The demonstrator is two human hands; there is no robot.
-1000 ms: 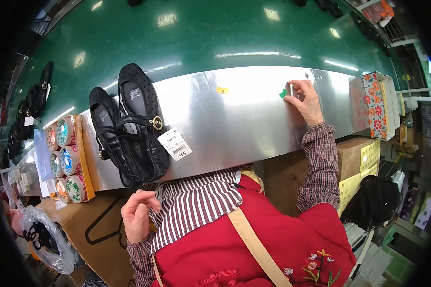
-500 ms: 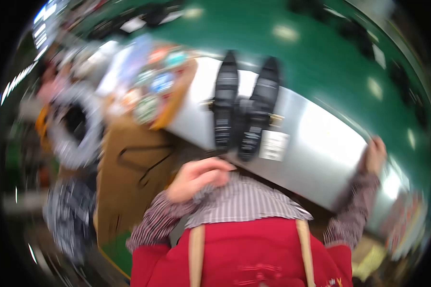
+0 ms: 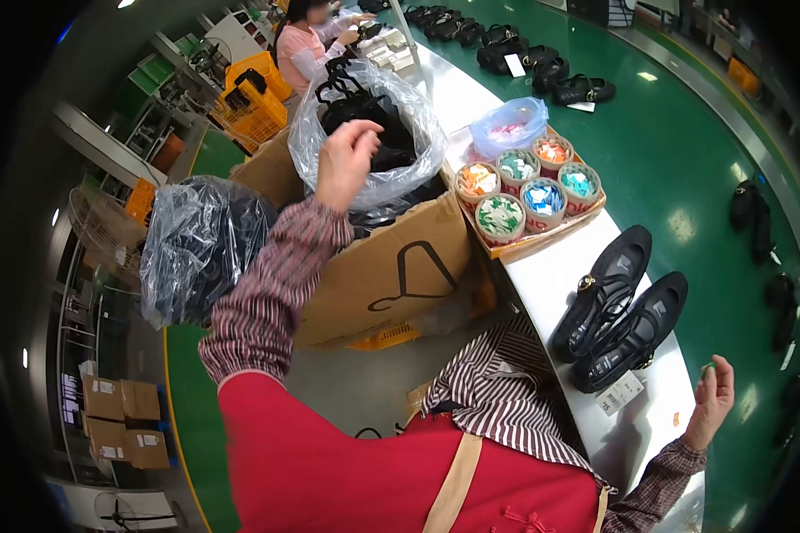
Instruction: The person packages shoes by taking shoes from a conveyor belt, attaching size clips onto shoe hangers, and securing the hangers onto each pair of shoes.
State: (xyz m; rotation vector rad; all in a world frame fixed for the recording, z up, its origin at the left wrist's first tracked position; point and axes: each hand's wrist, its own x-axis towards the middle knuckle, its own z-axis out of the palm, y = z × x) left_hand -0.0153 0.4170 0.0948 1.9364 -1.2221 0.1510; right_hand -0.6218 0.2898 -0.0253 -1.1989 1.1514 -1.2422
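Observation:
My left hand [image 3: 345, 169] is raised over a clear plastic bag [image 3: 304, 133] of black hangers [image 3: 347, 84], fingers loosely bent and nothing visible in them. The bag stands in a cardboard box [image 3: 364, 306] printed with a hanger outline. By the right edge of the white table [image 3: 529, 275], my right hand [image 3: 713, 404] pinches a small dark green piece too small to name. Between my hands, closer to the right one, lies a pair of black strapped shoes [image 3: 636, 324] with gold buckles. A white tag [image 3: 620, 393] is beside their heels.
A shallow carton [image 3: 542, 238] of round tubs with coloured clips and a bluish plastic bag [image 3: 511, 129] sit on the table. More black shoes [image 3: 516, 58] line the green surface beyond. A person in pink [image 3: 302, 49] works at the far end. Another plastic-wrapped bundle [image 3: 204, 249] is at left.
My view has swung left and sharpened. My left hand has moved from my waist out over the hanger bag. My right hand has lifted off the table edge, a small green piece at its fingertips.

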